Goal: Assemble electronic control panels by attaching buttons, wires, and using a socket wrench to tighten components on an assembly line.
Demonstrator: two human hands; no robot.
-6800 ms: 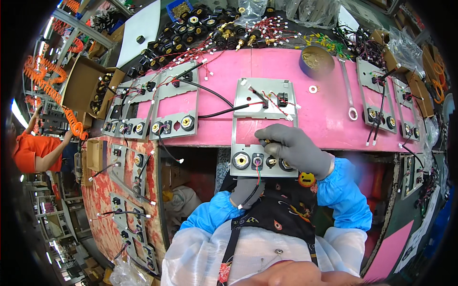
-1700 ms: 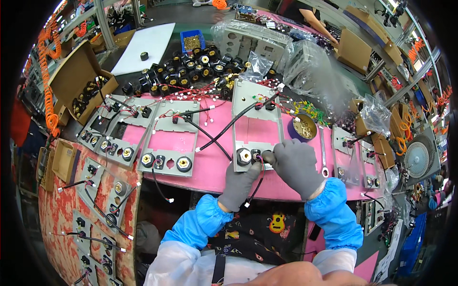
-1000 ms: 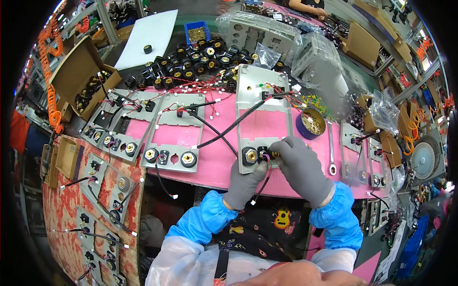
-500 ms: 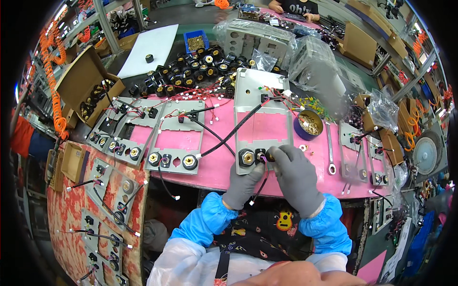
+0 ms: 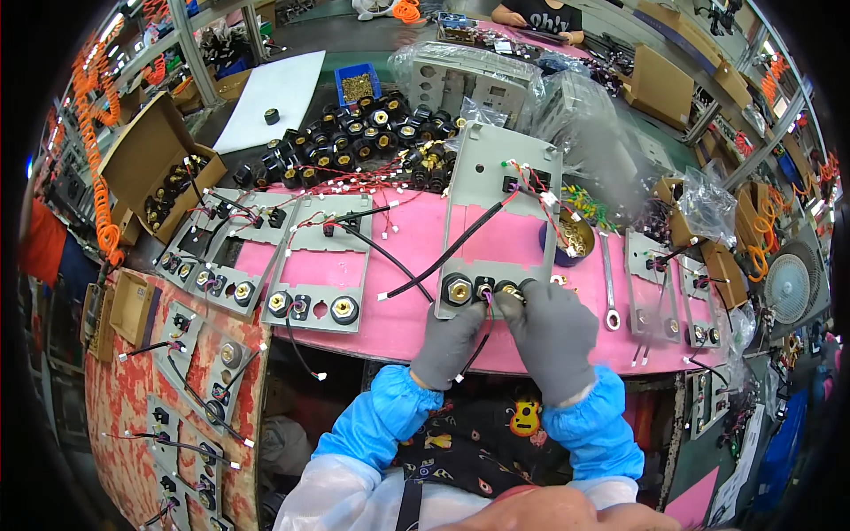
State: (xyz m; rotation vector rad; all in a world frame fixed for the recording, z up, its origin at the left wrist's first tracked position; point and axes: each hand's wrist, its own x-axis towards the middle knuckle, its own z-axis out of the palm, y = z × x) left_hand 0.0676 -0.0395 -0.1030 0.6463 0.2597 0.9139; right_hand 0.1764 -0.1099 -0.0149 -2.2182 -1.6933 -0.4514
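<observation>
In front of me a grey metal panel (image 5: 524, 157) lies on the pink mat, its top leaning slightly right. My left hand (image 5: 447, 347), in a grey glove, is closed on the panel's lower edge, its fingertips partly hidden. At the lower right hole, my gloved right hand (image 5: 556, 341) pinches a round black fitting with a brass centre (image 5: 510, 290). A similar brass-centred fitting (image 5: 457, 289) sits at the lower left, with a small black socket (image 5: 482, 288) between them. From the socket a black cable (image 5: 475, 356) hangs between my hands.
Grey panels with fittings (image 5: 325, 203) stand on the left. Loose black fittings (image 5: 354, 137) are piled behind, near a blue bin (image 5: 358, 87). Right of my panel are a bowl of brass parts (image 5: 575, 241) and a wrench (image 5: 609, 283). Another person (image 5: 542, 19) sits at the far side.
The panel's top has swung right and now partly covers the bowl. My right hand has shifted slightly right and lower, and the fitting's brass centre now shows.
</observation>
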